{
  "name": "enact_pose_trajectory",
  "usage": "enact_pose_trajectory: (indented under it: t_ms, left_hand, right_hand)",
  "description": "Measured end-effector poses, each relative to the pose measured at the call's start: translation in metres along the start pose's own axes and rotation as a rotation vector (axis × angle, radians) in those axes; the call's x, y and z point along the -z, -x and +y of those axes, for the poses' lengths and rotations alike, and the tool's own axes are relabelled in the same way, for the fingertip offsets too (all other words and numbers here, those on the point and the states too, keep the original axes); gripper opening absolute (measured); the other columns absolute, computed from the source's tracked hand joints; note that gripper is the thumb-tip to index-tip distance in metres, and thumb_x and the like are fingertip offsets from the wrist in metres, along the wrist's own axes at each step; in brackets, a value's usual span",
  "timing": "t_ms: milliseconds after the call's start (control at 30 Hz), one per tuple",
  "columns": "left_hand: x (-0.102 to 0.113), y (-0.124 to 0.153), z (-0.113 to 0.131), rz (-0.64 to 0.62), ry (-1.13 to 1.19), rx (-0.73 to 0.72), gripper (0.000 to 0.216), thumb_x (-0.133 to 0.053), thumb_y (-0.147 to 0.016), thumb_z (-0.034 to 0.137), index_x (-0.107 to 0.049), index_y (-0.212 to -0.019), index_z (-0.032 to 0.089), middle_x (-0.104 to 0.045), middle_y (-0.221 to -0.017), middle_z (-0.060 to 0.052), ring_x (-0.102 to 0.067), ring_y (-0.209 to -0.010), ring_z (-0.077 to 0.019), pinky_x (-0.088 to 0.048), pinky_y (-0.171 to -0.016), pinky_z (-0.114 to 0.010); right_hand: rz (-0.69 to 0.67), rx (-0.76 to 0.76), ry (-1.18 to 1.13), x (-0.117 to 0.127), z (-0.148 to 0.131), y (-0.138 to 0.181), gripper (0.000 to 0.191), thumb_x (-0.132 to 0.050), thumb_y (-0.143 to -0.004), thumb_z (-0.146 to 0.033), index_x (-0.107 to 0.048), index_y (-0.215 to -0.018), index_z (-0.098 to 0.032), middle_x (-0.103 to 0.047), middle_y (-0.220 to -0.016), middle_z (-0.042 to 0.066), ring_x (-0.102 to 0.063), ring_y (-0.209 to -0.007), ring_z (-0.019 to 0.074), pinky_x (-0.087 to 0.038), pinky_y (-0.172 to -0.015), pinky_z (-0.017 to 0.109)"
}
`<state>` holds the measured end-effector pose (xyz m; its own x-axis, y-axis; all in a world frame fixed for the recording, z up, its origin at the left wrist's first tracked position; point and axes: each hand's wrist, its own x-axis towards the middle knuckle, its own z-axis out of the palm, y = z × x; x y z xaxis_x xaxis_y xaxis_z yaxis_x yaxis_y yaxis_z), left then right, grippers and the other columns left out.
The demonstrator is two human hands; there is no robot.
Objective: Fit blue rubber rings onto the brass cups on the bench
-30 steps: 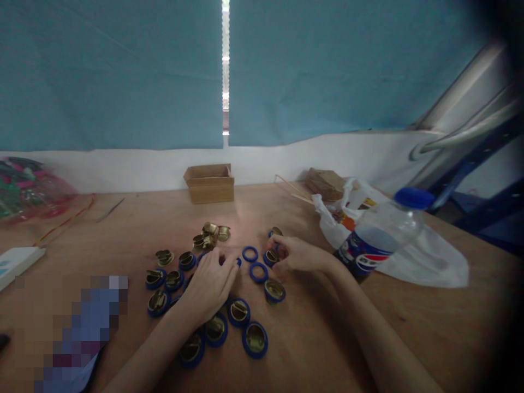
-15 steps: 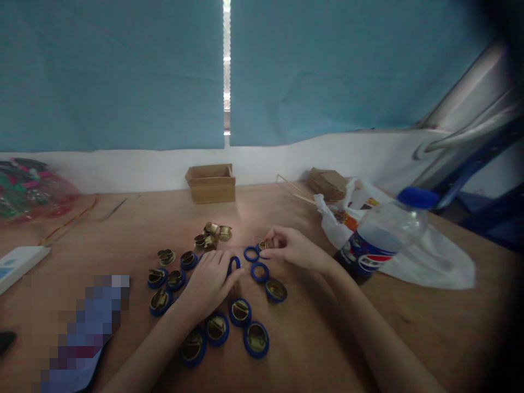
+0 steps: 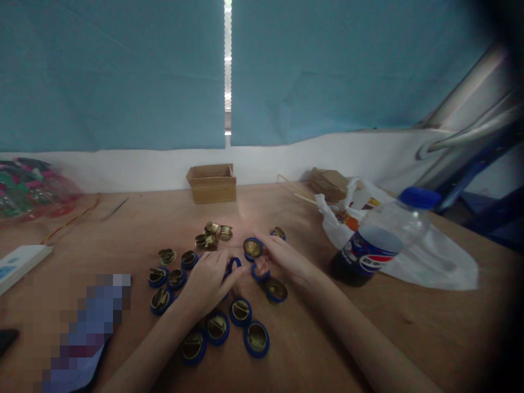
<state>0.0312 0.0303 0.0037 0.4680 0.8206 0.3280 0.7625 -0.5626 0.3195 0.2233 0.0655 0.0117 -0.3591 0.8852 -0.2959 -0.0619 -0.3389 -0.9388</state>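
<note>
My left hand [image 3: 210, 275] lies over the middle of the group, fingers together and thumb stretched out, beside a blue ring [image 3: 234, 264]. What is under the palm is hidden. My right hand [image 3: 286, 256] has its fingers around the edge of a round gold metal piece [image 3: 252, 248] with blue at its rim. The lower fingertips are blurred over another blue ring [image 3: 257, 275]. Just below sits a hollow gold piece [image 3: 277, 290]. A smaller ringed gold piece [image 3: 278, 233] lies beyond my right hand.
Several gold pieces in blue rings [image 3: 240, 311] lie in front and to the left; loose gold ones [image 3: 207, 240] are piled behind. A cardboard box [image 3: 213, 191] stands at the back. Rightward are a cola bottle [image 3: 372, 254] and a white plastic bag [image 3: 446, 262].
My right hand has turned and drawn slightly nearer. A hollow gold piece now shows where a bare blue ring was, and a ringed gold piece is uncovered behind. My left hand stays put.
</note>
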Motion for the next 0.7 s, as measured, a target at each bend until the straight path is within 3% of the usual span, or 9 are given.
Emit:
enact_pose_trajectory:
  t_ms: [67, 133, 267, 367, 533, 700]
  left_hand:
    - [0.0, 0.0, -0.001, -0.007, -0.01, 0.016, 0.026, -0.041, -0.093, 0.041, -0.05, -0.084, 0.018, -0.061, -0.079, -0.004, -0.058, -0.079, -0.0219, -0.045, -0.074, -0.036]
    - [-0.001, 0.0, -0.002, -0.016, -0.014, 0.033, 0.028, -0.041, -0.093, 0.043, -0.05, -0.086, 0.018, -0.061, -0.078, -0.004, -0.059, -0.079, -0.0224, -0.046, -0.074, -0.036]
    - [-0.006, 0.001, -0.005, -0.006, 0.027, 0.033, 0.021, -0.048, -0.091, 0.037, -0.051, -0.099, 0.018, -0.062, -0.09, -0.006, -0.059, -0.088, -0.0235, -0.047, -0.079, -0.037]
    - [-0.008, 0.002, -0.008, 0.019, 0.071, 0.013, 0.019, -0.05, -0.09, 0.028, -0.05, -0.107, 0.02, -0.062, -0.099, -0.006, -0.059, -0.094, -0.0235, -0.048, -0.082, -0.037]
    - [-0.01, 0.002, -0.011, 0.066, 0.073, -0.019, 0.027, -0.052, -0.087, 0.018, -0.049, -0.114, 0.019, -0.061, -0.109, -0.008, -0.056, -0.103, -0.0242, -0.047, -0.089, -0.039]
    - [-0.011, 0.001, -0.013, 0.124, 0.015, -0.079, 0.031, -0.051, -0.085, 0.011, -0.052, -0.115, 0.018, -0.062, -0.113, -0.008, -0.055, -0.108, -0.025, -0.045, -0.094, -0.041]
  right_hand:
    - [0.032, 0.033, 0.067, 0.003, -0.001, -0.002, 0.044, -0.039, -0.091, -0.052, -0.054, -0.072, -0.015, -0.061, -0.056, 0.004, -0.056, -0.044, 0.0115, -0.043, -0.045, 0.021]
    - [0.151, 0.111, 0.213, 0.007, -0.004, -0.003, 0.042, -0.037, -0.092, -0.05, -0.055, -0.077, -0.014, -0.064, -0.061, 0.006, -0.059, -0.05, 0.0135, -0.045, -0.048, 0.023]
    - [0.514, 0.285, 0.739, 0.014, -0.01, 0.0, 0.036, -0.041, -0.091, -0.047, -0.055, -0.078, -0.017, -0.067, -0.071, 0.007, -0.063, -0.065, 0.0183, -0.045, -0.059, 0.026]
    - [0.666, 0.279, 1.116, 0.019, -0.01, 0.003, 0.033, -0.041, -0.091, -0.046, -0.056, -0.082, -0.017, -0.069, -0.08, 0.01, -0.065, -0.075, 0.0228, -0.043, -0.065, 0.028]
    - [0.676, 0.141, 1.471, 0.02, -0.005, 0.005, 0.04, -0.035, -0.092, -0.05, -0.055, -0.094, -0.015, -0.07, -0.083, 0.014, -0.067, -0.076, 0.0281, -0.042, -0.063, 0.03]
    - [0.635, 0.094, 1.59, 0.012, -0.005, 0.006, 0.04, -0.036, -0.091, -0.05, -0.055, -0.096, -0.015, -0.07, -0.085, 0.013, -0.067, -0.077, 0.0296, -0.043, -0.061, 0.031]
